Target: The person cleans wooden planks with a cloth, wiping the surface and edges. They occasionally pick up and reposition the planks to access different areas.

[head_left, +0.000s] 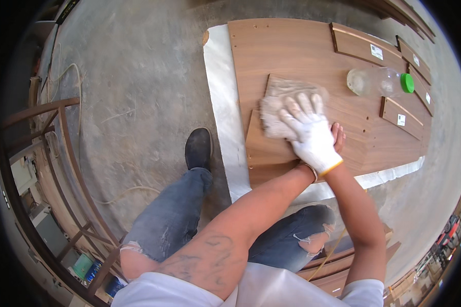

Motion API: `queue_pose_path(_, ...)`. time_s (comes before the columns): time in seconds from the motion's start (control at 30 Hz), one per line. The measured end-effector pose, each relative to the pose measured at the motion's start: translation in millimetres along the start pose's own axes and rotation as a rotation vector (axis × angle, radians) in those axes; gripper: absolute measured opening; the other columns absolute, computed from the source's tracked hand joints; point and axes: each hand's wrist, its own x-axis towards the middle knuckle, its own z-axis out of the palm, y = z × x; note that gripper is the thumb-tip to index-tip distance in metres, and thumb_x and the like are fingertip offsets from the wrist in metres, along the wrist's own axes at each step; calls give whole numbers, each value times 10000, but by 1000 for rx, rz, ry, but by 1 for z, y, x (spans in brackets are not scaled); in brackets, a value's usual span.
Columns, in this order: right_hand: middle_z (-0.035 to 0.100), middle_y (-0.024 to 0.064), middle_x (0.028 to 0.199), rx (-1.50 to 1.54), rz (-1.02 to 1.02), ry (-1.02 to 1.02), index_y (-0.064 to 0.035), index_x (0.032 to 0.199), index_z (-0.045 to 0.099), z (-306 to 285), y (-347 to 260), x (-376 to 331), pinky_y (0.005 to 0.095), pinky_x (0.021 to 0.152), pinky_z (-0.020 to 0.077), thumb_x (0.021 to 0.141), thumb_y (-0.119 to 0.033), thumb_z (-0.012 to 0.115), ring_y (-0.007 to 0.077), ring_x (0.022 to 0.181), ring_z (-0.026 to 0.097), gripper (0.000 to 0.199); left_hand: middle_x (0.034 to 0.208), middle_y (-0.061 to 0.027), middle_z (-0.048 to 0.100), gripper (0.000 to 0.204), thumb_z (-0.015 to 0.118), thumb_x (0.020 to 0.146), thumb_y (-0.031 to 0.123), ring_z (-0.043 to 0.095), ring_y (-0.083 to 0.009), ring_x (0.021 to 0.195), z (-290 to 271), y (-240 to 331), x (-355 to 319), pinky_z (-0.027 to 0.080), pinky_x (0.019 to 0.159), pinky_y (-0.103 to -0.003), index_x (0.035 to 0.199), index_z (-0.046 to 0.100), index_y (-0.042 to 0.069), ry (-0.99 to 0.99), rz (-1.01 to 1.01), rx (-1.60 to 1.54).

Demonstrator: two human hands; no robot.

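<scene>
My right hand (pixel 311 134), in a white work glove with a yellow cuff edge, lies on a beige rag (pixel 279 110). Its fingers are spread, pressing the cloth against a brown wooden panel (pixel 292 43). The rag is slightly blurred and covers part of a smaller board (pixel 264 148) on the panel. Under the right wrist crosses my left forearm. Beyond it, my bare left hand (pixel 339 135) rests on the wood with its visible fingers stretched out; the gloved hand hides the rest of it.
A clear plastic bottle (pixel 366 82) with a green cap lies on the panel, near several labelled wooden strips (pixel 361 43). White sheeting (pixel 225 92) lies beneath. At left stands a brown metal frame (pixel 69 138); a pale hose (pixel 123 193) runs over the concrete floor. More planks (pixel 333 266) lie near my knee.
</scene>
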Motion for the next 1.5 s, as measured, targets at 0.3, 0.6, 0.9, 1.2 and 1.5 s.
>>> queue_pose_path(0.3, 609, 54, 1497, 6, 54, -1, -185, 1341, 706, 1, 17, -24, 595, 1276, 231, 794, -246, 789, 326, 1489, 446, 557, 1687, -311, 302, 707, 426, 1034, 355, 260, -498, 1586, -16, -8, 0, 230, 1296, -625, 1599, 344, -63, -252, -9, -152)
queue_pose_path(0.6, 630, 96, 1446, 72, -14, 246, -123, 1230, 735, 35, -25, 35, 610, 1266, 236, 816, -238, 695, 341, 1459, 467, 431, 1620, -368, 348, 1068, 585, 909, 664, 263, -528, 1547, -38, -3, 14, 174, 1293, -635, 1581, 354, -135, -311, 179, 67)
queue_pose_path(0.9, 591, 91, 1497, 6, 62, 57, -182, 1301, 717, 0, 5, -20, 610, 1262, 242, 855, -244, 716, 359, 1488, 423, 450, 1515, -313, 505, 527, 512, 1017, 241, 471, -505, 1439, 23, -15, 4, 417, 1205, -618, 1443, 526, -70, 49, 225, 340)
queue_pose_path(1.2, 527, 101, 1569, 37, 21, 56, -188, 1372, 689, 24, -18, 31, 631, 1272, 217, 821, -260, 757, 380, 1526, 376, 559, 1636, -367, 332, 1021, 596, 937, 652, 254, -550, 1550, -20, -13, 11, 191, 1280, -651, 1587, 377, -104, -265, 326, 152)
queue_pose_path(1.5, 563, 206, 1553, 382, 517, 158, -72, 1395, 673, -6, 51, -19, 432, 1235, 345, 858, -100, 694, 418, 1472, 462, 538, 1655, -261, 406, 722, 473, 1028, 469, 275, -491, 1569, 1, -12, -6, 110, 1301, -667, 1559, 479, -20, -371, 255, -81)
